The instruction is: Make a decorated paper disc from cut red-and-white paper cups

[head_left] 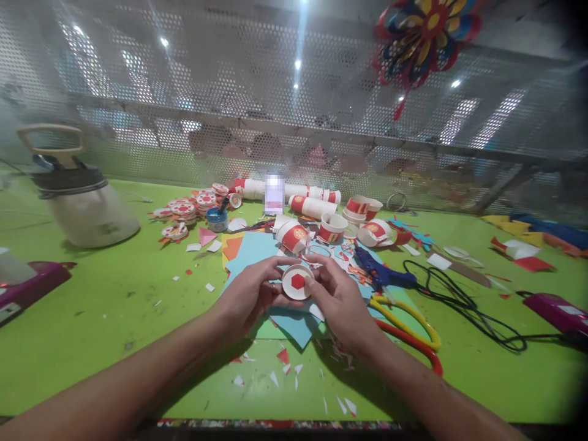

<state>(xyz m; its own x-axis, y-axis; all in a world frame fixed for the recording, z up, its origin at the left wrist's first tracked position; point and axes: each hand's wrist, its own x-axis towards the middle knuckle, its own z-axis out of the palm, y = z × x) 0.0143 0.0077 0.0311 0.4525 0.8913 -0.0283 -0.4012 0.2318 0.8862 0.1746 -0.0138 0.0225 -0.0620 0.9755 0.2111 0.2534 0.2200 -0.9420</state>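
A small round white disc [290,289] with a raised rim and a red hexagon at its middle is held up between my two hands. My left hand [252,291] grips its left side, fingers curved round the edge. From the right, my right hand [342,294] holds it, the thumb lying beside the red hexagon [298,281]. Under the hands lie light blue paper sheets [294,327]. Just beyond the disc, a red and white paper cup [293,236] rests on its side.
Yellow and red scissor handles [413,318] and a blue glue gun [383,272] with a black cable lie right. Finished-looking red and white discs [181,209] are piled back left. A sprayer bottle [87,208] stands far left. Paper scraps dot the green table [151,367].
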